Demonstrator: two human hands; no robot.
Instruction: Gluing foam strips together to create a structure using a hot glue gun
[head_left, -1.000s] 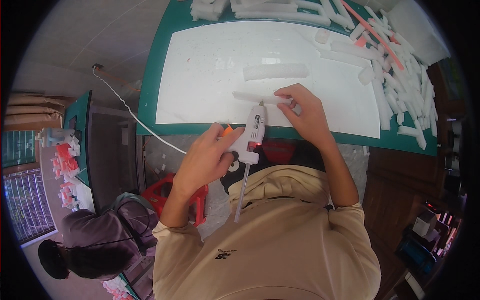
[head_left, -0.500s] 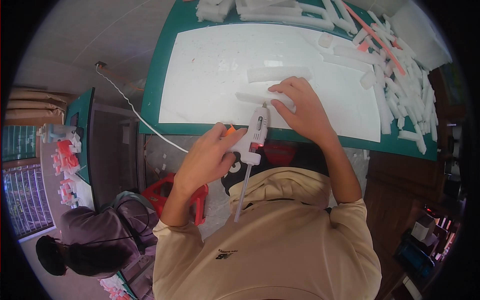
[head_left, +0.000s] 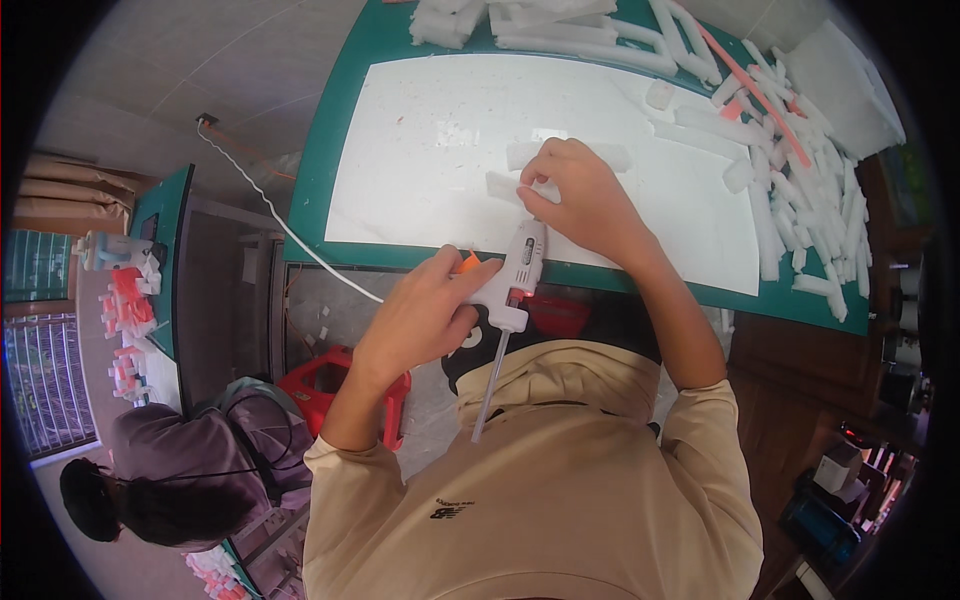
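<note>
My left hand (head_left: 412, 315) is closed around the handle of a white hot glue gun (head_left: 525, 255), whose nozzle points away from me over the board's near edge. A clear glue stick (head_left: 490, 385) juts from its back end toward my body. My right hand (head_left: 585, 205) is bent over a narrow white foam strip (head_left: 501, 187), pinching it with thumb and fingertips just beyond the nozzle. The hand hides the strip's right part. Behind it a second white foam strip (head_left: 522, 156) lies on the white board (head_left: 410, 150), partly covered by my fingers.
Foam offcuts (head_left: 800, 200) heap up on the green table (head_left: 310, 215) at the right, with a long pink strip (head_left: 755, 95) across them. Larger foam pieces (head_left: 585, 45) line the far edge. A white cord (head_left: 265, 195) runs left. A red stool (head_left: 325, 372) and a seated person (head_left: 200, 460) are lower left.
My right hand has shifted slightly left and away from me, its fingers now drawn together on the near foam strip. The glue gun stays in my left hand. The view has shifted slightly.
</note>
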